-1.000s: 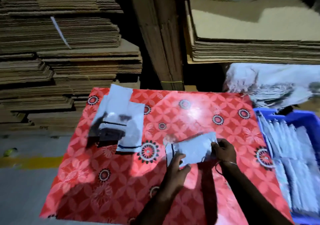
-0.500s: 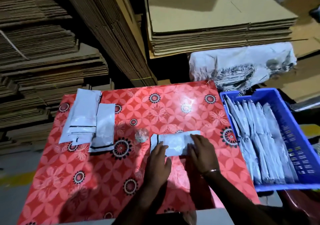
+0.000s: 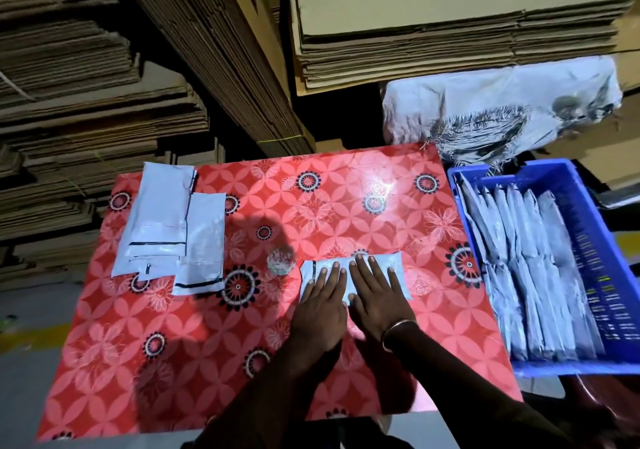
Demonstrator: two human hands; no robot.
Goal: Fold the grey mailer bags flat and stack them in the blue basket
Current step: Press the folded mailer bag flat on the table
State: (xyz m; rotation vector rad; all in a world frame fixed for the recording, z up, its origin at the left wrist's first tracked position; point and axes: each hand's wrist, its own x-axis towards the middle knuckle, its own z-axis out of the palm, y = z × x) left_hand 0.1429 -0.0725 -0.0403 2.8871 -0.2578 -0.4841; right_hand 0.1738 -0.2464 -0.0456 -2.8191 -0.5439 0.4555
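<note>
While both palms lie side by side on the table, the left hand point(image 3: 320, 305) and the right hand point(image 3: 377, 292) press down flat, fingers straight and spread, on 1 folded grey mailer bag point(image 3: 394, 268). Neither hand curls round it; the fingertips simply rest on its surface. A thin bangle point(image 3: 394, 331) circles the right wrist. That bag lies crosswise on the red floral tablecloth point(image 3: 242, 344), near the middle of the table and a little toward the right, with a dark strip showing at its left end.

Just left of it sits a small round pale object point(image 3: 280, 261), too blurred to identify. Farther left, near the far-left corner of the cloth, a loose pile of unfolded mailer bags point(image 3: 169, 227) lies overlapping, well apart from the hands.

Beside the table's right edge stands the blue basket point(image 3: 595, 240), holding rows of folded bags point(image 3: 533, 275) packed on edge. Beyond the basket lies a white woven sack point(image 3: 485, 105), frayed along its lower edge. Stacks of flattened cardboard point(image 3: 450, 26) fill the background.
</note>
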